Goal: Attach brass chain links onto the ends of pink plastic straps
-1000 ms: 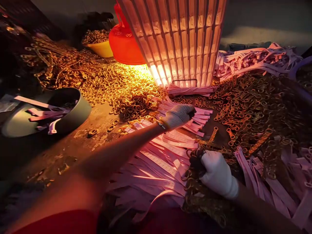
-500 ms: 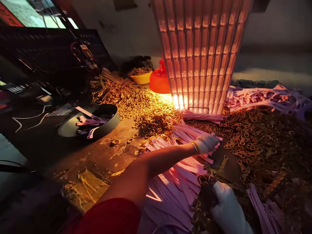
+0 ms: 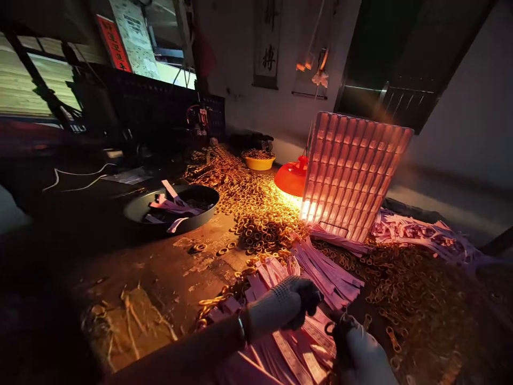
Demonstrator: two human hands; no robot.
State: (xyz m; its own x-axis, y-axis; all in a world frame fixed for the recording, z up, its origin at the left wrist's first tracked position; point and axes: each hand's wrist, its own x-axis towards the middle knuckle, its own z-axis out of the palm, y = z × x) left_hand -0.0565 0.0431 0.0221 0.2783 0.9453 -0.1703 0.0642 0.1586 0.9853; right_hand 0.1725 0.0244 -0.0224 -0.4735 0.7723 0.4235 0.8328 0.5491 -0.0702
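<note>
Our left hand [image 3: 282, 309], fingers clenched, hangs over the pink strips [image 3: 331, 275]. Our right hand [image 3: 363, 358], beside them, grasps ring chains [image 3: 340, 327]. The left hand has drawn back since.

1. Strips [image 3: 324, 270], centre: pink.
2. Rings [image 3: 260, 214], centre: gold.
3. Lamp shade [image 3: 292, 179]: red-orange.
4. Panel [image 3: 352, 176], right of centre: pink-orange, ribbed grid.
5. Left hand [image 3: 280, 307], glove: white knit, dark fingertips.
6. Right hand [image 3: 364, 358], glove: plain white.
7. Bowl [image 3: 258, 161], upper centre: yellow.
</note>
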